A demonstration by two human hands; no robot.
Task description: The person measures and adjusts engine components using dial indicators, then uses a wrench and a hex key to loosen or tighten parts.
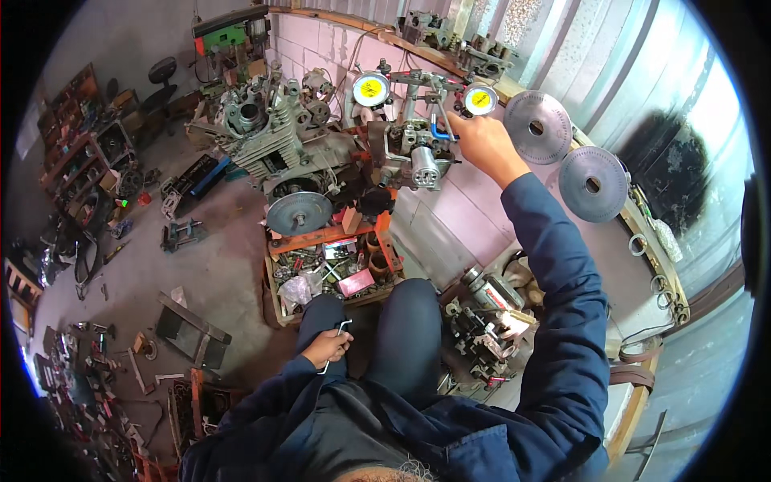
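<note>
Head view: for best control, the right hand point(485, 145) should probably steady the blue, bent, rod-like tool point(434, 126) without side load. The tool lies at its fingertips; whether that grip is closed cannot be told. The left hand point(324, 348) holds a slim, silver, bent metal rod point(344, 322).

A mechanical workshop is showing here: a finned engine block point(277, 151) is standing near a block wall point(313, 52), a tray point(274, 300) is holding jumbled metal parts point(303, 263), discs point(606, 199) are resting near corrugated metal sheeting point(614, 56), and machine parts point(183, 235) are littering the floor point(233, 281)
</note>
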